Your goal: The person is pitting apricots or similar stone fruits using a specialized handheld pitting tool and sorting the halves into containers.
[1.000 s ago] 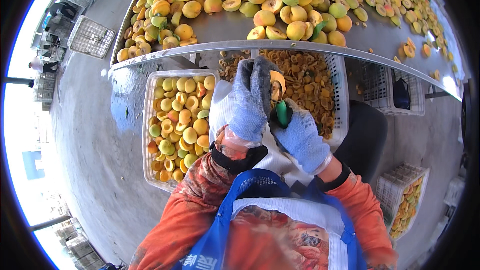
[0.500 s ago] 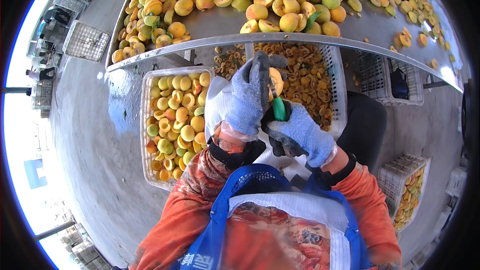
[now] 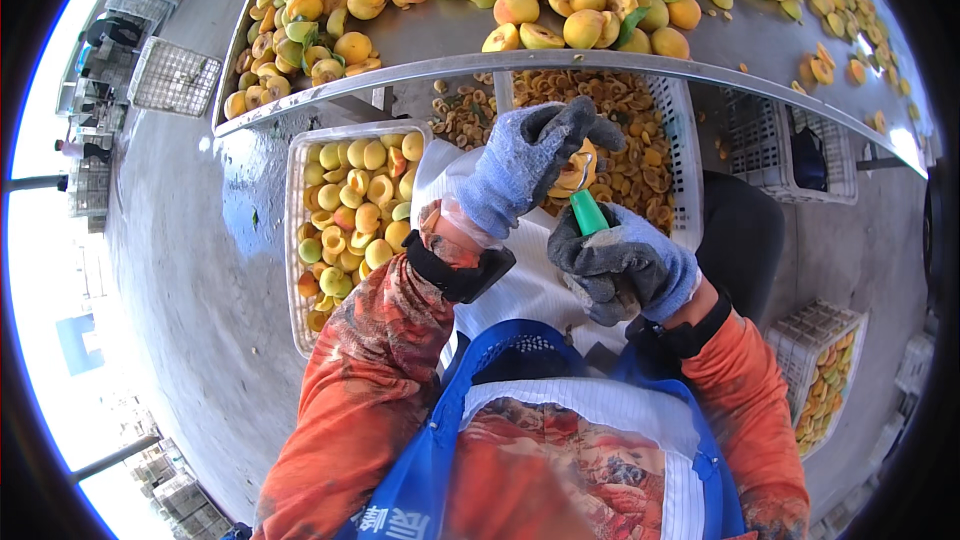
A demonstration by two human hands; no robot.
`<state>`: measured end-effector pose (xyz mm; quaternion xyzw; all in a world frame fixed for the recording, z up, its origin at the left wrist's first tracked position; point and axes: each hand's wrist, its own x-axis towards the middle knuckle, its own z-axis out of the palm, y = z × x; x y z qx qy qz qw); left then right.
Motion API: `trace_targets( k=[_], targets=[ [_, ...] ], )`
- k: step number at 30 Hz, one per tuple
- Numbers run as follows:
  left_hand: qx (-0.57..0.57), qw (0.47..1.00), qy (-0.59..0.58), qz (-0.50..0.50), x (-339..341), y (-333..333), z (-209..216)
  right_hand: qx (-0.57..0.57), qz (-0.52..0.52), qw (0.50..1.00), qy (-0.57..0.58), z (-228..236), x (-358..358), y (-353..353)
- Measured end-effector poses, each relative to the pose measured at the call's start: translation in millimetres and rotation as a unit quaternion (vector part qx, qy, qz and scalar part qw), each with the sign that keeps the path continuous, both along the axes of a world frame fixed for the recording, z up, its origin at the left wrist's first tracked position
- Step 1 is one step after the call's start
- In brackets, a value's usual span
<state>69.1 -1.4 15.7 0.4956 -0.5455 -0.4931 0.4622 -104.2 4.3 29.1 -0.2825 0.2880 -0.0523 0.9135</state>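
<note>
My left hand [image 3: 525, 158], in a blue and grey work glove, pinches a yellow peach half [image 3: 570, 177] between thumb and fingers. My right hand [image 3: 628, 262], gloved the same way, is closed around the green handle of a pitting tool [image 3: 588, 212]. The tool's curved metal end lies against the cut face of the peach half. Both hands are close together above my lap, in front of a crate of loose pits [image 3: 640, 130]. Part of the fruit is hidden by the left glove.
A metal table [image 3: 430, 32] heaped with peach halves spans the far side. At left stands a white crate of peach halves [image 3: 350, 205]; another filled crate [image 3: 820, 380] is at right. An upturned crate [image 3: 174, 77] sits on the wet concrete floor [image 3: 170, 270].
Both hands have shifted a little to the right with the fruit and tool. The peach half has tilted, and the tool's metal end now shows as a curve across it.
</note>
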Motion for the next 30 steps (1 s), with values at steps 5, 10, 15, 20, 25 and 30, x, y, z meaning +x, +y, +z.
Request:
trace_targets(
  k=[5, 10, 15, 20, 25, 30],
  targets=[
    [0.081, 0.986, 0.132, 0.055, 5, 2, 7, 0.112, -0.076, 0.983, -0.122, -3, 15, 8],
    [0.102, 0.952, 0.219, 0.188, 26, 10, -2, 0.154, -0.095, 0.889, -0.422, -3, 27, -8],
    [0.002, 0.969, 0.062, 0.241, 172, 62, -62, 0.040, -0.203, 0.963, -0.172, -18, -7, -41],
    [0.321, 0.807, -0.033, 0.494, 296, 103, -113, 0.038, -0.174, 0.982, -0.060, -19, 123, -33],
    [0.280, 0.758, -0.373, 0.455, 391, 115, -171, 0.056, -0.155, 0.984, 0.068, -38, 197, -39],
    [0.284, 0.712, -0.459, 0.449, 401, 99, -196, 0.060, -0.159, 0.964, 0.202, -68, 112, -58]
  ],
)
